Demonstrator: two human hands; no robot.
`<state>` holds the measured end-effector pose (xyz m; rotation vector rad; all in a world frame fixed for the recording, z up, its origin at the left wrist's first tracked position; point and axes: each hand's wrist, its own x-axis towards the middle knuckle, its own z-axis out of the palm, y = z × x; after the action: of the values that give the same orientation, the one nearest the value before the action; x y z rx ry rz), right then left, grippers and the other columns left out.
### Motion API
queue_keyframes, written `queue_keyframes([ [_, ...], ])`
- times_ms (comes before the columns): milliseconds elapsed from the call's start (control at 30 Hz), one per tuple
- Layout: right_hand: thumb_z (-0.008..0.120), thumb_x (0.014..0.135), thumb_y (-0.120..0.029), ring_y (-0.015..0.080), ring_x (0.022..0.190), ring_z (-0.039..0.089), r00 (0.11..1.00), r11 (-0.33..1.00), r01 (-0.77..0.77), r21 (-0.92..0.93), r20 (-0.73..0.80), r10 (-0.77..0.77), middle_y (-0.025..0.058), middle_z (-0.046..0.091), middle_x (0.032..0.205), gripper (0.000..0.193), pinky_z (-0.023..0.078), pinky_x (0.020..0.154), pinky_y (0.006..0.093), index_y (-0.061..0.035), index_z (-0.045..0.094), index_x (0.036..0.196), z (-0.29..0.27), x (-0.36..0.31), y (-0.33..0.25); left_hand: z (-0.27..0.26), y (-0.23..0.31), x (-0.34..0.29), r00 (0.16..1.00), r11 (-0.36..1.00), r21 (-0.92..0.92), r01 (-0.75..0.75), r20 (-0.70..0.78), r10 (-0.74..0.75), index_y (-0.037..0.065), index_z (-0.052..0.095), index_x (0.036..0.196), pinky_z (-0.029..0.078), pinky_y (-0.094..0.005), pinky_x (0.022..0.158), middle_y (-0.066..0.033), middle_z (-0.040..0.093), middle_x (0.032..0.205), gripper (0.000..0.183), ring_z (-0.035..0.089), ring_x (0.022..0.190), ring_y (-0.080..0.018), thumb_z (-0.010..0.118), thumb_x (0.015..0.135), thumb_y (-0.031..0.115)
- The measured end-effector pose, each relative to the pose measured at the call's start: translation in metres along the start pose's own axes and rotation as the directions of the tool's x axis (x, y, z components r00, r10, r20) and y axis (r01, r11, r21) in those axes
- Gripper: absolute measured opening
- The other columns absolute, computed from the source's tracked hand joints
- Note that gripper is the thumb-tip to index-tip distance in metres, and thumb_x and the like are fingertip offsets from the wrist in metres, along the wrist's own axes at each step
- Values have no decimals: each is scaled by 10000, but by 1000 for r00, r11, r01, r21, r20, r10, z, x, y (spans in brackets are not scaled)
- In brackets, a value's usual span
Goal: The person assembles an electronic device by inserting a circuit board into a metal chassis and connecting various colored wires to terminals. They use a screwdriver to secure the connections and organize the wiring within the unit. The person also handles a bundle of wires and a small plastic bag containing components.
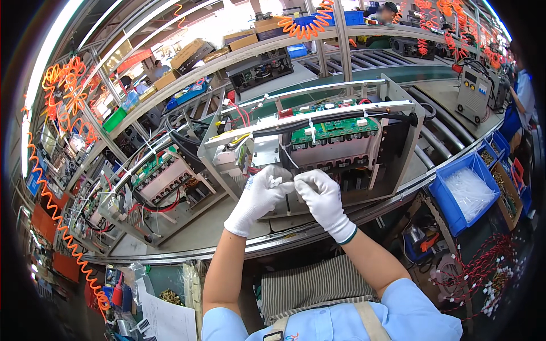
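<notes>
In front of me an open metal machine chassis stands on the line, with a green circuit board and a black cable bundle along its top rail. A thin white cable tie runs down from the wiring to my fingertips. My left hand, in a white glove, is closed in a pinch at its end. From the other side my right hand, also gloved, pinches at the same spot, fingertips almost touching the left ones. The tie's end is hidden among the fingers.
More open chassis stand to the left. At right, a blue bin holds white cable ties, beside bins of small metal parts. Red wires lie below it. A welding machine stands beyond the rollers. Orange coiled hoses hang at left.
</notes>
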<state>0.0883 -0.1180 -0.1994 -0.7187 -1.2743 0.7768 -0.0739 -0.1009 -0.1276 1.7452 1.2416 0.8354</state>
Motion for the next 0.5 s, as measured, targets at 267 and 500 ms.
queue_keyframes([
  [267, 677, 821, 27, 221, 777, 634, 875, 821, 484, -303, 192, -444, 88, 662, 846, 103, 483, 679, 327, -54, 631, 865, 21, -30, -11, 7, -31, 7, 918, 886, 394, -245, -200, 343, -29, 568, 1057, 511, -299, 677, -133, 667, 841, 314, 627, 731, -138, 726, 848, 144],
  [500, 638, 944, -135, 134, 821, 641, 992, 987, -80, -138, 86, 92, 104, 686, 952, 285, 526, 753, 285, 43, 633, 1166, -25, -9, 0, 11, -76, -10, 902, 939, 288, -187, -328, 280, 19, 649, 1036, 524, -309, 640, -109, 689, 773, 216, 676, 707, -159, 581, 833, 46],
])
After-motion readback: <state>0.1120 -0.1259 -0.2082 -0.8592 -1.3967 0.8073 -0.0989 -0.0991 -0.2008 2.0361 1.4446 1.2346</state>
